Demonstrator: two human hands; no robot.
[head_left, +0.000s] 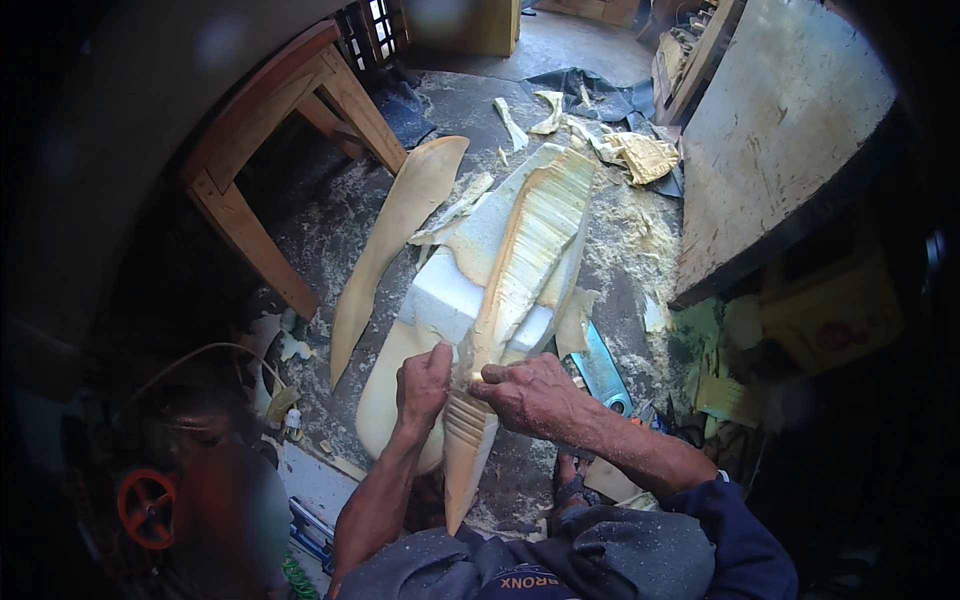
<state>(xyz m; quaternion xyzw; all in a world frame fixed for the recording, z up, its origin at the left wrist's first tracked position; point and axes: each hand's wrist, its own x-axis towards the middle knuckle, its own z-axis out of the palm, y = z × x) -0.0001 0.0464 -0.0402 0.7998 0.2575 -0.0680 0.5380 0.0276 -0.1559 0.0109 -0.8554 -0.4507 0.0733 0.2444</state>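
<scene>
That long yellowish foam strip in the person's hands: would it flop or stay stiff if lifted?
Probably floppy: the foam strip is thin and long, bending where both hands grip it. Likely light, being spongy foam. Its ragged edges suggest it tears easily.

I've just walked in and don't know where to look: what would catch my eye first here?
Probably the long, pale yellow foam piece in the middle, its ridged strip running up the floor. Both bare hands grip its near end: the left hand and the right hand side by side. Foam crumbs and torn scraps litter the floor beyond, beside a wooden bench at upper left.
</scene>
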